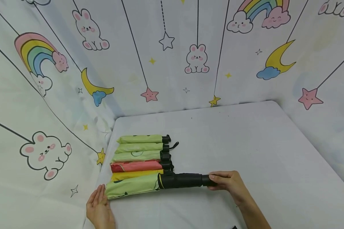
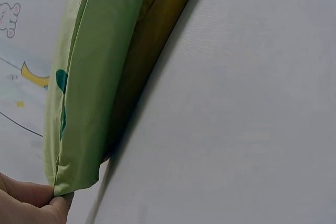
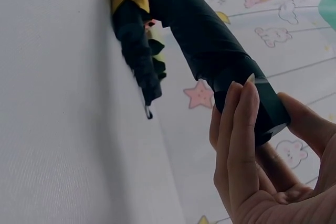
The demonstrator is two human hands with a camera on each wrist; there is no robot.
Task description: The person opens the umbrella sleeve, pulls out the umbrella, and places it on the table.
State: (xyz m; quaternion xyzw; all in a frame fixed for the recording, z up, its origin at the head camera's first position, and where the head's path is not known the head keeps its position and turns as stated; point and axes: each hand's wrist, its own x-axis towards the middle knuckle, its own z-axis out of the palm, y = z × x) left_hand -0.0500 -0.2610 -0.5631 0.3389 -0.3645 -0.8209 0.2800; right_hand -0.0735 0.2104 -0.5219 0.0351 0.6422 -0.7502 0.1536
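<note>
A folded umbrella [image 1: 134, 186], light green at its left part and black toward the handle, lies level between my two hands. My left hand [image 1: 99, 205] pinches the corner of its green end; the left wrist view shows thumb and finger meeting on the fabric [image 2: 97, 108]. At the other end, my right hand [image 1: 227, 184] grips the black handle [image 3: 270, 106] between thumb and fingers. Just behind it lies a yellow umbrella [image 1: 126, 175], partly hidden. Beyond that come a red umbrella [image 1: 137, 166] and several green umbrellas [image 1: 140, 147], side by side with their black handles pointing right.
All the umbrellas are on or over a white table [image 1: 261, 143]. Behind it and at its sides hangs a white cloth [image 1: 175, 82] printed with rabbits, stars, moons and rainbows. A small dark thing [image 1: 233, 227] shows at the bottom edge of the head view.
</note>
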